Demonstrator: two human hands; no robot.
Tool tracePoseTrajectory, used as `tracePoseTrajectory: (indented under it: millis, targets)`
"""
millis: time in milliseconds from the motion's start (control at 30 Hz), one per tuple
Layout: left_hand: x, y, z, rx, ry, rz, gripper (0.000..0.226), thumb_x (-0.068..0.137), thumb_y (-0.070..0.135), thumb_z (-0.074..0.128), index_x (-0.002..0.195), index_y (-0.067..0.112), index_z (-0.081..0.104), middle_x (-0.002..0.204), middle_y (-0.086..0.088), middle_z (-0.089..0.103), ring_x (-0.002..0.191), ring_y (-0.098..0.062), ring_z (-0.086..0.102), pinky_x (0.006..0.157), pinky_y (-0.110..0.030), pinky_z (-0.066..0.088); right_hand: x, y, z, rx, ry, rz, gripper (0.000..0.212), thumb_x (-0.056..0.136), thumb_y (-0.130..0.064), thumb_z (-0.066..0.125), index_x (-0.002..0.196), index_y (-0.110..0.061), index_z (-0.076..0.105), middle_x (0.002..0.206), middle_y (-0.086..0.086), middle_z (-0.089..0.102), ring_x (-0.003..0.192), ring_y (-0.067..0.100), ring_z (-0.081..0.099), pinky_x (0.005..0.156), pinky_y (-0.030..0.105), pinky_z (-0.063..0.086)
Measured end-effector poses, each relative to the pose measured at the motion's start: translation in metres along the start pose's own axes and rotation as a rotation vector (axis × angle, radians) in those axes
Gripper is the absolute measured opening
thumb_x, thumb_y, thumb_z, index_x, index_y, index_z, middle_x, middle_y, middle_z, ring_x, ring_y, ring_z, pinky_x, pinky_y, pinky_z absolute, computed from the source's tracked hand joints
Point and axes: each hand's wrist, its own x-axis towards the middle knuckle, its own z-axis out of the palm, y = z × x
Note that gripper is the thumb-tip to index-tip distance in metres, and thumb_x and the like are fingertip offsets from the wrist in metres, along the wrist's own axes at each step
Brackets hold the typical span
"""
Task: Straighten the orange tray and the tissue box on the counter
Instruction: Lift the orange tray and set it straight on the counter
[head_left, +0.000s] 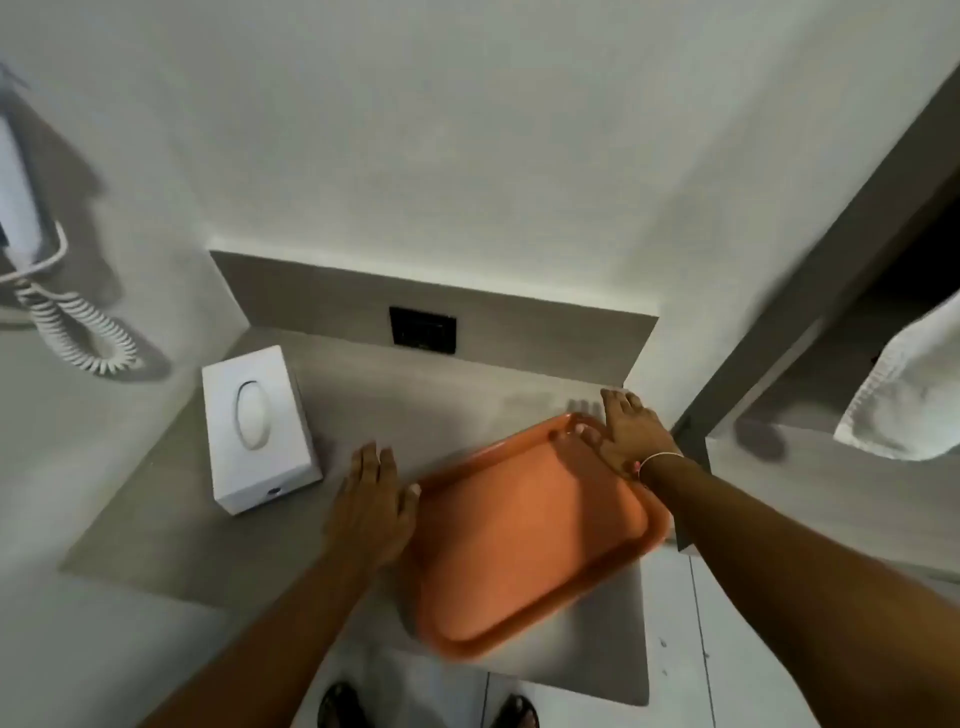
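Tray step: left hand (370, 512) and right hand (631, 435), fingers apart, flat against skewed orange tray (524, 540) (tissue box (258, 427) untouched); next, rotate square.

Dim soft light, motion blur, edges warped.

Hotel bathrm: wall hairdryer (23, 208), towel (904, 395)
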Motion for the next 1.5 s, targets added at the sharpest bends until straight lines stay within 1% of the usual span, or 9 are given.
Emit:
tracePoseTrajectory:
  millis: [133,400,567,700,800,933,1033,1200,1500]
  targets:
    - [-0.04,0.005,0.04,-0.081,-0.158,-0.139,0.071,0.093,0.046,0.029,0.149,0.007,0.01,0.16,-0.019,0.009,0.148,-0.031,0.007,0.119,-0.045,0.018,-0.013,0.019,0.033,-0.009,-0.107,0.022,0.081,0.093,-0.061,0.036,0.153,-0.011,0.016,0.162,0.014,0.016,0.149,0.033,0.013,0.12,0.05,0.017]
    - [-0.074,0.018,0.076,-0.154,-0.255,-0.318,0.077,0.095,0.045,0.032,0.148,0.003,-0.004,0.159,-0.024,-0.004,0.147,-0.038,0.002,0.116,-0.052,0.02,-0.031,0.042,0.075,0.075,-0.201,0.141,0.092,0.091,-0.066,0.035,0.154,-0.012,-0.005,0.165,0.013,-0.001,0.151,0.034,0.002,0.121,0.053,0.012]
    - [-0.079,0.022,0.087,-0.253,-0.256,-0.345,0.076,0.095,0.04,0.034,0.147,0.001,-0.007,0.159,-0.023,-0.003,0.148,-0.035,0.002,0.117,-0.05,0.019,-0.03,0.045,0.082,0.13,-0.19,0.158,0.089,0.092,-0.063,0.037,0.154,-0.014,-0.002,0.164,0.013,0.006,0.149,0.036,0.011,0.12,0.055,0.018]
    - [-0.08,0.021,0.09,-0.35,-0.227,-0.353,0.075,0.096,0.035,0.037,0.148,0.004,-0.006,0.161,-0.019,-0.001,0.148,-0.032,0.003,0.117,-0.048,0.018,-0.029,0.042,0.077,0.235,-0.156,0.193,0.078,0.089,-0.059,0.048,0.148,-0.017,0.019,0.152,0.015,0.035,0.133,0.041,0.042,0.108,0.056,0.038]
    - [-0.079,0.018,0.089,-0.449,-0.199,-0.368,0.073,0.095,0.032,0.041,0.15,0.008,-0.001,0.161,-0.015,0.007,0.147,-0.032,0.014,0.116,-0.046,0.02,-0.03,0.039,0.068,0.4,-0.121,0.223,0.057,0.086,-0.056,0.055,0.132,-0.026,0.039,0.126,0.008,0.059,0.107,0.036,0.061,0.093,0.051,0.049]
    - [-0.069,0.01,0.08,-0.561,-0.127,-0.414,0.063,0.093,0.027,0.048,0.148,0.016,0.019,0.155,-0.013,0.031,0.134,-0.036,0.041,0.11,-0.045,0.033,-0.032,0.034,0.061,0.564,-0.129,0.289,0.046,0.087,-0.053,0.058,0.126,-0.031,0.048,0.104,0.002,0.063,0.099,0.035,0.062,0.09,0.049,0.048]
    - [-0.054,-0.001,0.066,-0.66,-0.076,-0.407,0.053,0.092,0.024,0.053,0.142,0.021,0.036,0.143,-0.012,0.049,0.122,-0.034,0.053,0.101,-0.038,0.038,-0.034,0.028,0.057,0.678,-0.128,0.35,0.04,0.086,-0.053,0.061,0.117,-0.029,0.053,0.1,0.003,0.065,0.096,0.034,0.062,0.09,0.049,0.049]
    - [-0.003,-0.025,0.037,-0.703,-0.089,-0.415,0.048,0.091,0.027,0.055,0.137,0.015,0.046,0.144,-0.012,0.049,0.128,-0.032,0.048,0.106,-0.038,0.032,-0.034,0.015,0.053,0.775,-0.078,0.404,0.027,0.086,-0.049,0.062,0.105,-0.03,0.057,0.1,0.005,0.068,0.094,0.033,0.062,0.09,0.052,0.049]
    - [0.128,-0.066,0.003,-0.662,-0.25,-0.242,0.042,0.087,0.03,0.055,0.127,0.017,0.056,0.126,-0.014,0.063,0.112,-0.031,0.059,0.101,-0.044,0.045,-0.016,-0.025,0.051,0.863,0.03,0.552,0.009,0.091,-0.032,0.059,0.094,-0.023,0.063,0.097,0.006,0.07,0.095,0.033,0.062,0.089,0.05,0.049]
